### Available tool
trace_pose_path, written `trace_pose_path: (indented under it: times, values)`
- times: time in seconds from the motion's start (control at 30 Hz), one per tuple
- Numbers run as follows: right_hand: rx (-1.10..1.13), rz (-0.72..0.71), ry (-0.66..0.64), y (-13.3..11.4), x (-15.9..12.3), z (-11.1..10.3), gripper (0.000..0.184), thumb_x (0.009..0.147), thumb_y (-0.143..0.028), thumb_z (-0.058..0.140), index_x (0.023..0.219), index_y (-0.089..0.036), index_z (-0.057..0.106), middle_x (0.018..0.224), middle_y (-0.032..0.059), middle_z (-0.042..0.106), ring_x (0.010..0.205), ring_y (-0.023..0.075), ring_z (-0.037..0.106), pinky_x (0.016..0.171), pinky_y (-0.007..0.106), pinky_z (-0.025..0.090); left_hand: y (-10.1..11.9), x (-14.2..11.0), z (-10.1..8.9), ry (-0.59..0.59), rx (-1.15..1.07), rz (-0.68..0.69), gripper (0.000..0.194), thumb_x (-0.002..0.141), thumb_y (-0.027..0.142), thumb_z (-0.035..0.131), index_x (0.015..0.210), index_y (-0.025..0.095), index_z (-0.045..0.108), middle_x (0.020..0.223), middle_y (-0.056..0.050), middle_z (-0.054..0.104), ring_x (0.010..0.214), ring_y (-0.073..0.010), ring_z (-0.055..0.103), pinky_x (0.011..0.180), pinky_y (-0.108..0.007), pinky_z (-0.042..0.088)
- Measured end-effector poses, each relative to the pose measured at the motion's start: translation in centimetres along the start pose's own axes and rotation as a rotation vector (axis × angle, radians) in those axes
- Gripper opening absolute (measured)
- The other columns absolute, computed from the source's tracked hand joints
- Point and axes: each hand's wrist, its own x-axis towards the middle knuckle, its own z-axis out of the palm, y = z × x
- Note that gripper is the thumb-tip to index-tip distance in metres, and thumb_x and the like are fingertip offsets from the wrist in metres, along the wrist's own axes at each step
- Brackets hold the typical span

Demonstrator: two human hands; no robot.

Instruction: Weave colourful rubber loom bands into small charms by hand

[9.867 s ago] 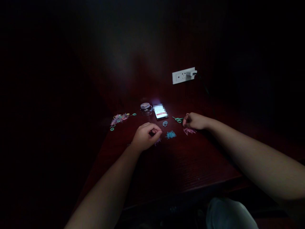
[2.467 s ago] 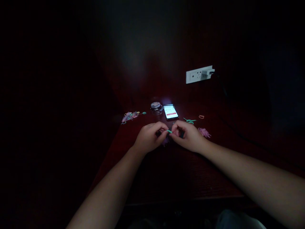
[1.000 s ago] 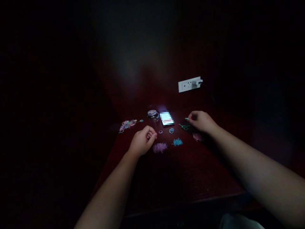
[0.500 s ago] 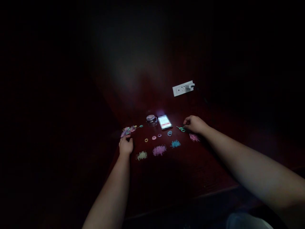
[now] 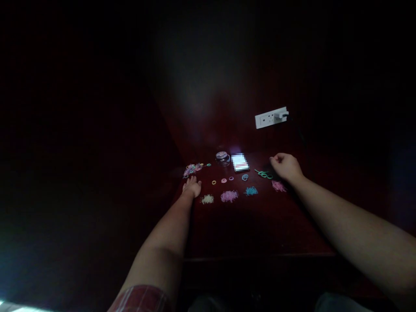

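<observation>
My left hand (image 5: pixel 192 187) lies palm down with its fingers spread, at the near edge of a mixed pile of coloured elastic bands (image 5: pixel 192 169). My right hand (image 5: pixel 286 167) is held with curled fingers, thumb and forefinger together; whether anything is between them is too small to make out. Just left of it lie several green hair ties (image 5: pixel 264 175), apart from the fingers. Below that hand sits a heap of pink bands (image 5: pixel 278 186). Single ties run across the middle: a yellow tie (image 5: pixel 213 182), a pink tie (image 5: pixel 224 180), a purple tie (image 5: pixel 231 178) and blue ties (image 5: pixel 245 177).
Nearer me are heaps of pale yellow bands (image 5: pixel 207 199), purple-pink bands (image 5: pixel 229 196) and blue bands (image 5: pixel 251 191). A lidded clear jar (image 5: pixel 222 159) and a lit phone (image 5: pixel 239 162) stand behind. A white socket strip (image 5: pixel 271 118) with a plug is on the wall.
The view has shifted. My right hand has drawn back from the green ties, and more of them show. My left hand's fingers have spread out beside the mixed pile.
</observation>
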Motion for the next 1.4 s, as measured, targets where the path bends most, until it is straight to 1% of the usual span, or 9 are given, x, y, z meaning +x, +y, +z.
trace_pose_path:
  times: [0.2, 0.4, 0.53, 0.63, 0.77, 0.97, 1.03, 1.2, 1.4]
  values:
    - [0.056, -0.005, -0.037, -0.2, -0.3, -0.3, 0.037, 0.086, -0.045, 0.046, 0.058, -0.022, 0.05, 0.051, 0.0012, 0.051, 0.048, 0.017, 0.048, 0.05, 0.03, 0.032, -0.8, -2.5, -0.6, -0.044, 0.07, 0.036, 0.059, 0.095, 0.045, 0.026, 0.149, 0.023, 0.03, 0.158, -0.004, 0.017, 0.147, -0.0238, 0.014, 0.119, -0.046, 0.021]
    - [0.157, -0.083, 0.059, -0.5, -0.2, -0.4, 0.023, 0.088, -0.026, 0.037, 0.086, -0.019, 0.058, 0.08, 0.0088, 0.065, 0.07, 0.0207, 0.058, 0.067, 0.031, 0.041, -1.1, -4.2, -0.9, -0.082, 0.101, 0.025, 0.061, 0.095, 0.046, 0.022, 0.151, 0.022, 0.024, 0.159, -0.002, 0.012, 0.148, -0.0253, 0.011, 0.119, -0.049, 0.019]
    - [0.176, -0.104, 0.051, -1.1, -0.3, -0.5, 0.019, 0.084, -0.023, 0.04, 0.094, -0.022, 0.056, 0.084, 0.0075, 0.066, 0.073, 0.0219, 0.059, 0.07, 0.031, 0.043, -1.4, -5.4, -1.0, -0.097, 0.108, 0.013, 0.063, 0.095, 0.048, 0.021, 0.152, 0.022, 0.021, 0.16, -0.001, 0.01, 0.148, -0.0248, 0.008, 0.119, -0.049, 0.018]
    - [0.125, -0.142, 0.011, -2.0, -0.7, -0.5, 0.015, 0.081, -0.024, 0.044, 0.09, -0.023, 0.056, 0.083, 0.0065, 0.066, 0.069, 0.022, 0.059, 0.066, 0.032, 0.043, -1.6, -6.1, -0.9, -0.082, 0.104, 0.014, 0.065, 0.094, 0.05, 0.02, 0.152, 0.022, 0.022, 0.16, 0.0, 0.011, 0.148, -0.0241, 0.01, 0.12, -0.047, 0.017]
    - [0.099, -0.256, -0.11, -4.4, -2.3, -0.3, 0.008, 0.078, -0.028, 0.054, 0.082, -0.022, 0.057, 0.075, 0.0037, 0.065, 0.065, 0.0191, 0.059, 0.061, 0.029, 0.042, -1.7, -6.3, -0.7, -0.023, 0.087, 0.017, 0.068, 0.092, 0.055, 0.021, 0.151, 0.023, 0.026, 0.16, 0.0, 0.016, 0.148, -0.0258, 0.013, 0.119, -0.048, 0.018]
    - [0.072, -0.514, -0.395, -7.9, -6.1, 0.6, 0.012, 0.081, -0.033, 0.056, 0.084, -0.022, 0.057, 0.073, 0.0016, 0.064, 0.063, 0.0166, 0.057, 0.061, 0.028, 0.041, -1.7, -5.2, -0.8, 0.037, 0.058, 0.061, 0.072, 0.089, 0.062, 0.028, 0.149, 0.023, 0.031, 0.158, -0.002, 0.024, 0.147, -0.0265, 0.019, 0.118, -0.046, 0.02]
    - [0.072, -0.547, -0.432, -8.3, -6.7, 0.8, 0.011, 0.081, -0.032, 0.056, 0.084, -0.022, 0.057, 0.074, 0.0017, 0.064, 0.065, 0.017, 0.058, 0.063, 0.028, 0.042, -1.6, -4.4, -1.0, 0.046, 0.052, 0.089, 0.07, 0.089, 0.062, 0.029, 0.148, 0.024, 0.033, 0.158, -0.001, 0.025, 0.146, -0.0258, 0.02, 0.118, -0.044, 0.019]
    - [0.013, -0.53, -0.403, -8.0, -6.2, 0.7, 0.012, 0.083, -0.034, 0.055, 0.086, -0.022, 0.056, 0.077, 0.0028, 0.064, 0.067, 0.0182, 0.058, 0.065, 0.029, 0.043, -1.0, -1.4, -1.1, 0.047, 0.041, 0.153, 0.073, 0.085, 0.067, 0.034, 0.146, 0.028, 0.037, 0.157, -0.001, 0.027, 0.145, -0.0285, 0.024, 0.116, -0.048, 0.022]
    - [-0.031, -0.542, -0.388, -8.3, -6.0, 0.3, 0.014, 0.084, -0.035, 0.055, 0.088, -0.022, 0.056, 0.08, 0.0048, 0.065, 0.07, 0.02, 0.059, 0.068, 0.031, 0.045, -0.4, 1.6, -0.7, 0.095, 0.027, 0.113, 0.08, 0.08, 0.075, 0.035, 0.145, 0.029, 0.039, 0.155, -0.007, 0.032, 0.141, -0.036, 0.027, 0.112, -0.055, 0.024]
